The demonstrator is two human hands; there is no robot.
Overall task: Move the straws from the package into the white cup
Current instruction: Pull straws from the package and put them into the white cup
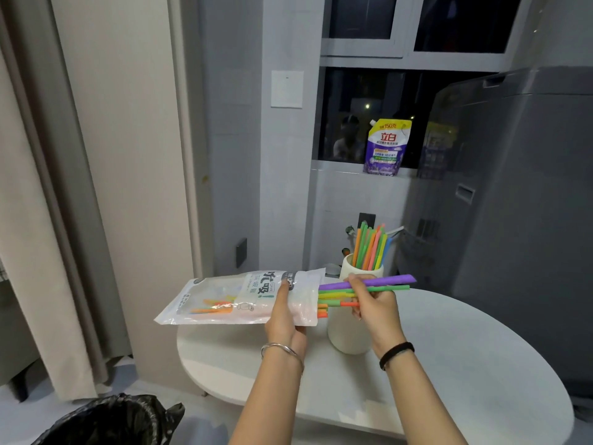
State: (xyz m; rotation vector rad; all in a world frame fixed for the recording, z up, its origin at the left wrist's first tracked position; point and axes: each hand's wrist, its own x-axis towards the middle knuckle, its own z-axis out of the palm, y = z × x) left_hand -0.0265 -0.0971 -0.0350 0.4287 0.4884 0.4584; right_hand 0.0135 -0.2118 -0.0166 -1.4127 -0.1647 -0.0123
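My left hand (284, 319) grips a clear plastic straw package (224, 298) held level above the table's left edge, its open mouth facing right. Several coloured straws stick out of that mouth. My right hand (373, 305) pinches a purple and a green straw (385, 282), drawn partly out of the package. Just behind my right hand stands the tall white cup (348, 335) on the table, with several orange, green, yellow, pink and blue straws (372, 247) upright in it. More straws lie inside the package near its closed end.
A round white table (449, 364) carries the cup. A grey washing machine (513, 220) stands at the right. A purple detergent pouch (386, 147) sits on the window sill. A black bin bag (112, 422) lies at the lower left, curtains (48, 203) beside it.
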